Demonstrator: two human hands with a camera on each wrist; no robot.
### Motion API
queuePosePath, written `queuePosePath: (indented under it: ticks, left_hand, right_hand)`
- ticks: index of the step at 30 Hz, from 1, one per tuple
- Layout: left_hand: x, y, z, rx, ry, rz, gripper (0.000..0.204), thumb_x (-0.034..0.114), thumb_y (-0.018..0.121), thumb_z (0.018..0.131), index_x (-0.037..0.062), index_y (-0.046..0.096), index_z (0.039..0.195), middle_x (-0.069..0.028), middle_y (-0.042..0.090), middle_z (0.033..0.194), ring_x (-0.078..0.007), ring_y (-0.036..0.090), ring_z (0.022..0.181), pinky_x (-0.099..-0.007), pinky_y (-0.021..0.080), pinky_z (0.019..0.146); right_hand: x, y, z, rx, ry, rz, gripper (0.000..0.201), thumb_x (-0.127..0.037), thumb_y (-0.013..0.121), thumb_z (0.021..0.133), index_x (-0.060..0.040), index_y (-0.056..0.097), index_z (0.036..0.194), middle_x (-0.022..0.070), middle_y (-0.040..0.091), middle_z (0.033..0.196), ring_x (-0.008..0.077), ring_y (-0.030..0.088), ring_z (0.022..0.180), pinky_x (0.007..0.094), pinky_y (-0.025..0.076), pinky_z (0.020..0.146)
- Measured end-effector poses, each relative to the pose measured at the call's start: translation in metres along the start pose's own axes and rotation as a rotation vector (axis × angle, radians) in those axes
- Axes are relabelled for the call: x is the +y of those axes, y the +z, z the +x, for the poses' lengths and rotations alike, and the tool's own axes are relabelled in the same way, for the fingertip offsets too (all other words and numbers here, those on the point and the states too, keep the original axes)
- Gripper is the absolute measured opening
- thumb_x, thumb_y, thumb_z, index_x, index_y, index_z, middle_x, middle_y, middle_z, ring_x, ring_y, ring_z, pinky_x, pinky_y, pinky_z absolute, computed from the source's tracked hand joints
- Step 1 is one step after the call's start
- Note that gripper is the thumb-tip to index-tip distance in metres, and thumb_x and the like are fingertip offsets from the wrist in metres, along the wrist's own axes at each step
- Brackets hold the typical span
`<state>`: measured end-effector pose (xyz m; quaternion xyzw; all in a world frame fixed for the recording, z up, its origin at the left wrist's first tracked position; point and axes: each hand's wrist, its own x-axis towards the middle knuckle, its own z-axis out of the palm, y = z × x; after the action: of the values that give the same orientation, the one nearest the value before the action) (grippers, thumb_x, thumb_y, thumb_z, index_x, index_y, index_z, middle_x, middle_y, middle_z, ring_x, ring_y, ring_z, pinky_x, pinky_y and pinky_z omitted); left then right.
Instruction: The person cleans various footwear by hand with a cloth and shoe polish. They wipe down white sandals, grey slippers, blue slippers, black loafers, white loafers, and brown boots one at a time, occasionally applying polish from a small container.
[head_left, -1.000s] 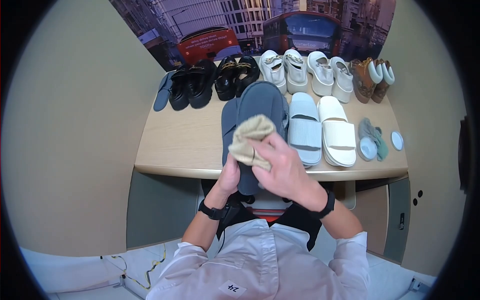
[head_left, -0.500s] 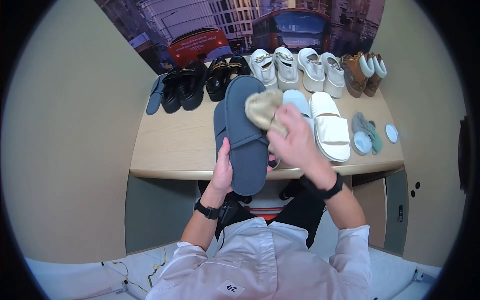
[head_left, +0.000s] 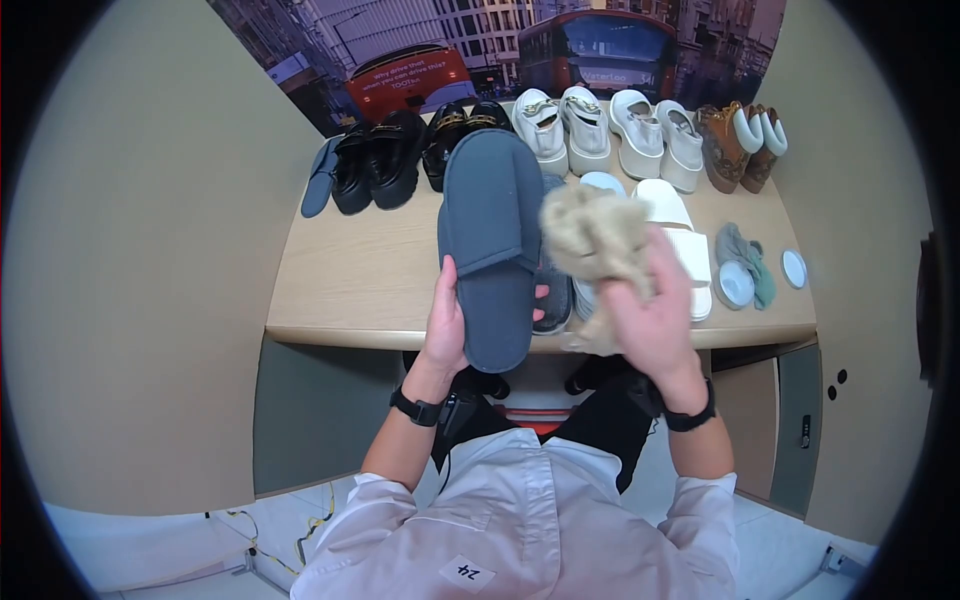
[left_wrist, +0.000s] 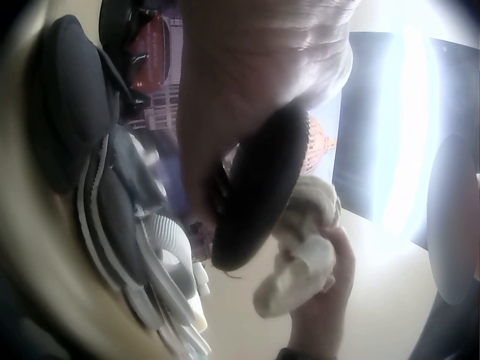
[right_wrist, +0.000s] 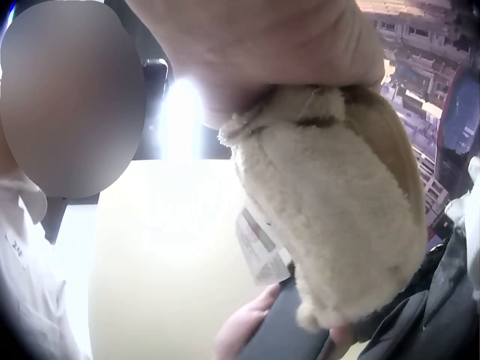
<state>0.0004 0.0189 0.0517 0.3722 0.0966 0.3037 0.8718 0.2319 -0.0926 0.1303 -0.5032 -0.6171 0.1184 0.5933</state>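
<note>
My left hand point(head_left: 444, 325) grips a dark blue-grey slipper point(head_left: 490, 200) from below, toe end away from me and sole end near the table's front edge. The thumb lies along its left side, and fingertips show on its right. To the right, my right hand point(head_left: 652, 318) holds a bunched beige fleecy cloth point(head_left: 595, 235), raised apart from the slipper in the head view. In the right wrist view the cloth point(right_wrist: 330, 202) shows a fluffy face, a smoother tan side and a printed tag point(right_wrist: 262, 247). Another dark grey slipper point(head_left: 553, 300) lies on the table, partly hidden.
White slides point(head_left: 690, 250) and partly covered light-blue slides point(head_left: 603, 183) sit to the right. Black loafers point(head_left: 390, 160), white shoes point(head_left: 585, 130) and brown boots point(head_left: 728, 150) line the back. A small round container point(head_left: 735, 285), a grey-green cloth point(head_left: 752, 262) and a round lid point(head_left: 794, 268) lie far right.
The right hand has moved with the cloth off the slipper, to the right. The slipper's top, earlier partly covered by the cloth, is now in full view, still in the left hand.
</note>
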Motion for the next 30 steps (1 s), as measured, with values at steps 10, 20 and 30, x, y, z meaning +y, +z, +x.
queuePosePath:
  ticks: [10,20,30]
  left_hand:
    - [0.002,0.014,0.002,0.140,0.104,-0.058,0.096,0.076,0.016,0.112,-0.0017,0.048,0.159,-0.0266,0.068,0.142,-0.0354,0.071,0.127,-0.0471,0.060,0.109]
    - [0.008,0.004,0.004,0.244,0.136,0.039,0.088,0.073,0.024,0.114,-0.0017,0.052,0.152,-0.0256,0.070,0.136,-0.0336,0.076,0.115,-0.0444,0.065,0.099]
    - [0.007,-0.007,-0.004,0.115,0.250,0.025,0.053,0.020,0.067,0.112,0.0018,0.048,0.158,-0.0156,0.065,0.149,-0.0294,0.061,0.142,-0.0505,0.046,0.123]
  right_hand:
    - [0.000,0.083,-0.057,-0.262,0.000,-0.005,0.057,-0.002,0.077,0.083,-0.0040,0.073,0.139,0.0231,0.068,0.128,0.0420,0.074,0.113,0.0463,0.062,0.097]
    - [0.013,0.024,-0.087,-0.458,0.190,0.107,0.034,-0.003,0.074,0.081,0.0027,0.078,0.114,0.0189,0.069,0.116,0.0363,0.072,0.105,0.0401,0.059,0.094]
    - [0.006,-0.020,-0.040,-0.005,0.410,0.226,0.032,0.000,0.064,0.087,0.0041,0.073,0.117,0.0124,0.069,0.118,0.0211,0.068,0.106,0.0325,0.053,0.095]
